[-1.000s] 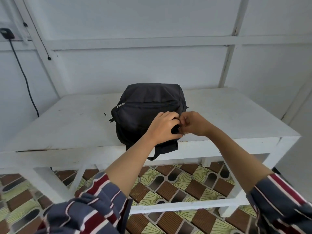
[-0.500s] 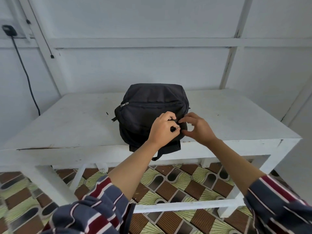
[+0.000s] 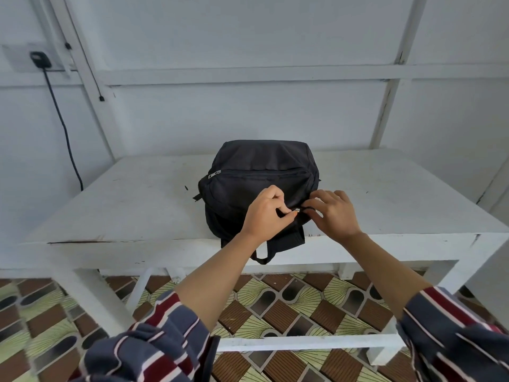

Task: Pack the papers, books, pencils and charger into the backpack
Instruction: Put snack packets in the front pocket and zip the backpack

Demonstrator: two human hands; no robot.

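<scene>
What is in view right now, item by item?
Black fabric backpack: one, black, on table near front edge.
White wooden table: one, white, against the wall.
Metal zip pull: two, silver, one between the hands, one at backpack's upper left.
Wall plug with cable: one, black, wall upper left.
Patterned floor tiles: many, brown and green, under table.
Striped sleeves: two, navy-red-white, bottom corners.
Left hand: one, pinches metal zip pull.
Right hand: one, fingers on backpack, grip unclear.
</scene>
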